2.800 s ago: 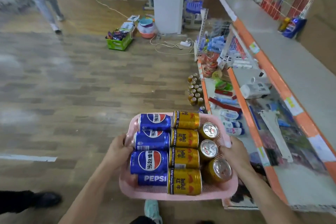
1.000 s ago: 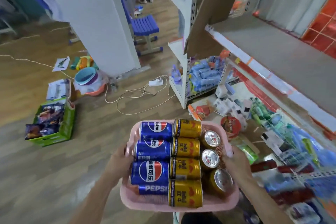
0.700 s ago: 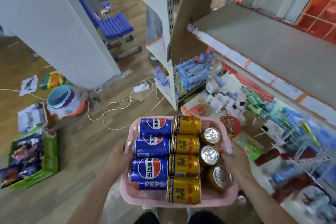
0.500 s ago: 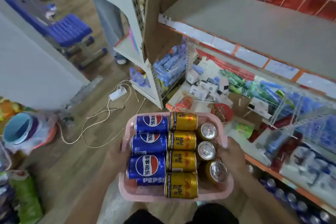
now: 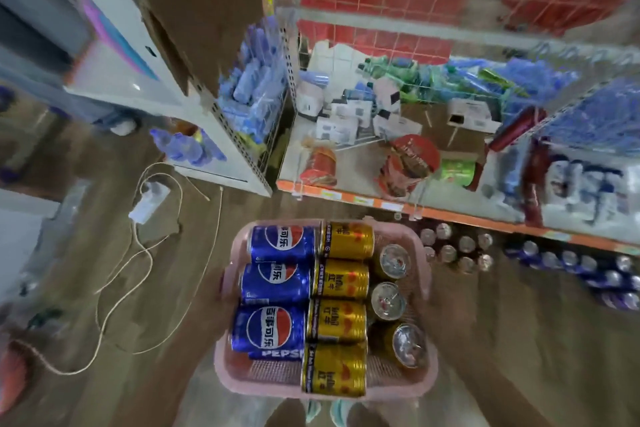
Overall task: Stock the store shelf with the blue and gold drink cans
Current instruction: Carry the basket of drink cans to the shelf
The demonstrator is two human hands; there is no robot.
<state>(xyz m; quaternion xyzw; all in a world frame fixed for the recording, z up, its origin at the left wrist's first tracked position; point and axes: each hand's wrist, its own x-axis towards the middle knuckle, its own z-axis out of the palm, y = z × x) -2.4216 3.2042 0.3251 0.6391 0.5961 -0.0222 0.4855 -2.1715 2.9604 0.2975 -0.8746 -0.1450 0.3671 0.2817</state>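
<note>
I carry a pink basket [image 5: 263, 383] in front of me. My left hand [image 5: 214, 319] grips its left rim and my right hand [image 5: 450, 308] grips its right rim; both hands are motion-blurred. In the basket, several blue cans [image 5: 270, 328] lie on their sides on the left and several gold cans [image 5: 337, 321] lie in the middle. Three more gold cans [image 5: 388, 300] stand upright on the right. The orange-edged store shelf [image 5: 363, 199] is straight ahead. Below it stand rows of gold-topped cans [image 5: 457, 250] and blue cans [image 5: 571, 263].
The shelf holds red noodle cups [image 5: 412, 159], white boxes [image 5: 336, 128] and blue and green packets behind wire dividers. A white shelving unit [image 5: 194, 114] with a cardboard sheet [image 5: 194, 10] stands to the left. A power strip with a looping cable [image 5: 149, 201] lies on the wooden floor.
My view has swung right and closer, so it now faces the shelf head-on. The basket and both hands keep the same hold. The cans under the shelf have come into sight.
</note>
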